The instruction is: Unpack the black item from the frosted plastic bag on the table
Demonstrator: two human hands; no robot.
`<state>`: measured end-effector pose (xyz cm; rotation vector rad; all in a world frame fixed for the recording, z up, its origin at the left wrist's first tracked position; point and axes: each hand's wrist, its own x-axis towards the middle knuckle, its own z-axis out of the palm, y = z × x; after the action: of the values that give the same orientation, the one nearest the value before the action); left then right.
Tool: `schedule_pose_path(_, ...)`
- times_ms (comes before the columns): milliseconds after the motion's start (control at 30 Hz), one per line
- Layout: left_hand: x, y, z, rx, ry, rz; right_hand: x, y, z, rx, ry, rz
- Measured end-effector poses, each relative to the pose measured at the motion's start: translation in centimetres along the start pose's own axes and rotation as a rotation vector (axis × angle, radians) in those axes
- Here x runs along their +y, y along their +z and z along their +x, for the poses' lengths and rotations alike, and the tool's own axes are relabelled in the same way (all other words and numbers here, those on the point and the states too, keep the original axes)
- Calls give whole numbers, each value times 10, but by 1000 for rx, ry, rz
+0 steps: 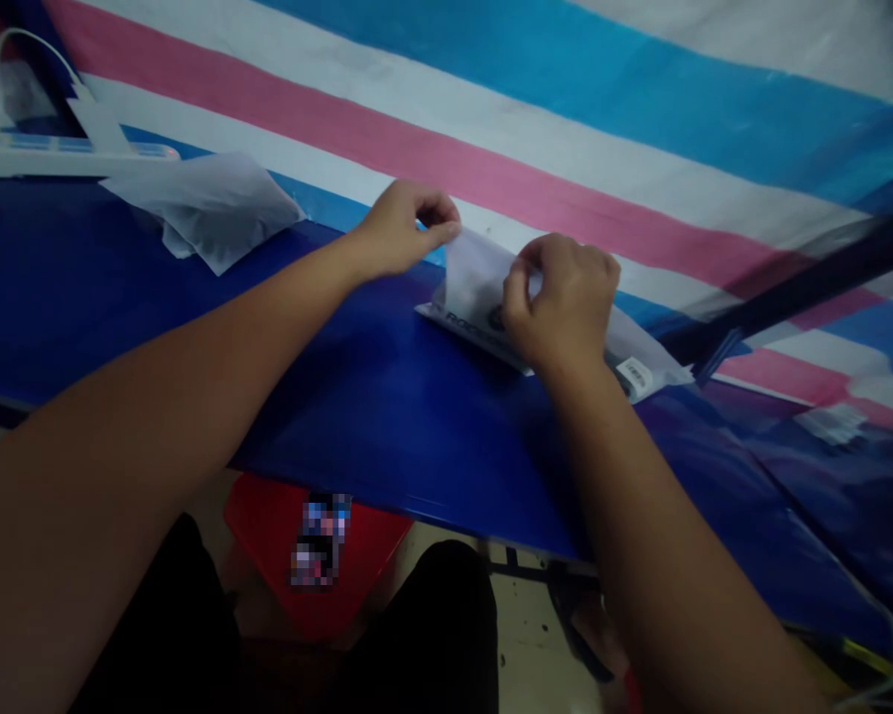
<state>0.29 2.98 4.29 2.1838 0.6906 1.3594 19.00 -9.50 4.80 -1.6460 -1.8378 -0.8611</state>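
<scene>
A flat white plastic pouch (644, 362) with dark lettering and a small label lies on the blue table (193, 327) near its far edge. Its translucent flap (480, 273) stands up between my hands. My left hand (406, 230) pinches the flap's upper left corner with thumb and fingers closed. My right hand (566, 297) is curled in a pinch on the flap's right side and rests over the pouch, hiding its middle.
A crumpled translucent bag (208, 203) lies at the left. A white power strip (60, 154) with a plugged-in adapter and cable sits at the far left. A striped pink, white and blue sheet (566, 119) hangs behind. A red stool (268, 535) is under the table.
</scene>
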Motion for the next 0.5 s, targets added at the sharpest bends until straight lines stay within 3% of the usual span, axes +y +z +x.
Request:
schedule_pose_path(133, -29, -23, 3, 116, -60, 88, 5, -2, 2, 16, 35, -55)
schedule_pose_path(267, -33, -41, -3, 48, -114, 184, 8, -1, 3, 55, 29, 3)
schedule_pose_path(400, -26, -43, -6, -12, -198, 243, 12, 1, 2, 41, 52, 128)
schedule_pose_path(500, -27, -36, -4, 77, -250, 162, 17, 5, 2, 2, 72, 246)
